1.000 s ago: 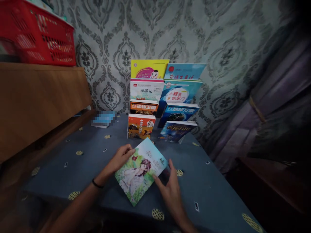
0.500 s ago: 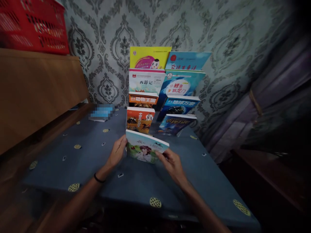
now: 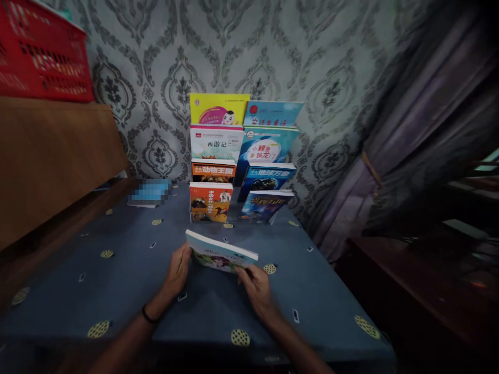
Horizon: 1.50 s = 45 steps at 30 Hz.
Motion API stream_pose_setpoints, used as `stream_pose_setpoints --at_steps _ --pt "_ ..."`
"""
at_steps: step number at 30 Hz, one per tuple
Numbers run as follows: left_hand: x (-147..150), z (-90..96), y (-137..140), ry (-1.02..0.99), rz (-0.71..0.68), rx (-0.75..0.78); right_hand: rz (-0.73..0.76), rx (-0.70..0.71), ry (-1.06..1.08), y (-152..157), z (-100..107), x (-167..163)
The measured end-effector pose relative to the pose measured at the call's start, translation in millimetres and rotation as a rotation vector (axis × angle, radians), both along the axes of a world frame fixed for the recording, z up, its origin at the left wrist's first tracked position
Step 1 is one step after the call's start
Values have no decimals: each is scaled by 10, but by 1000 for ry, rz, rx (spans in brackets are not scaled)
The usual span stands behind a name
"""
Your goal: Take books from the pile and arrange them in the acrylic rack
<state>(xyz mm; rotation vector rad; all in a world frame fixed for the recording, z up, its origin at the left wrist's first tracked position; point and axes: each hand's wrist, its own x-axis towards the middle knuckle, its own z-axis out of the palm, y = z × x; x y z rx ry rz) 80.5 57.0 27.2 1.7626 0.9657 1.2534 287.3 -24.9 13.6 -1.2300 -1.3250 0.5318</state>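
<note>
L hand (image 3: pixel 177 270) grips book (image 3: pixel 220 254) left edge; R hand (image 3: pixel 253 283) pinches right corner.

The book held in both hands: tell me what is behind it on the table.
Behind the book stand two stepped rows of upright books against the patterned wall. Their lower covers are hidden, each overlapped by the book in front.

blue dotted tablecloth (image 3: pixel 117 270), red basket (image 3: pixel 39 57)
</note>
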Motion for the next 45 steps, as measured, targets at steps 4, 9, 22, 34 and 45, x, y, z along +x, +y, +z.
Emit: stream_pose_setpoints --at_steps 4,9,22,34,45 --pt "-28 -35 10 6 -4 34 -34 53 -44 31 -30 12" --pt "-46 -38 1 40 24 79 -15 87 -55 25 -39 22" --pt "-53 -39 22 179 144 391 -9 75 -129 -18 -32 70" --pt "-47 -57 6 238 161 371 9 38 14 -15 5 91" --pt "215 66 2 249 44 292 -45 25 3 -3 28 402"
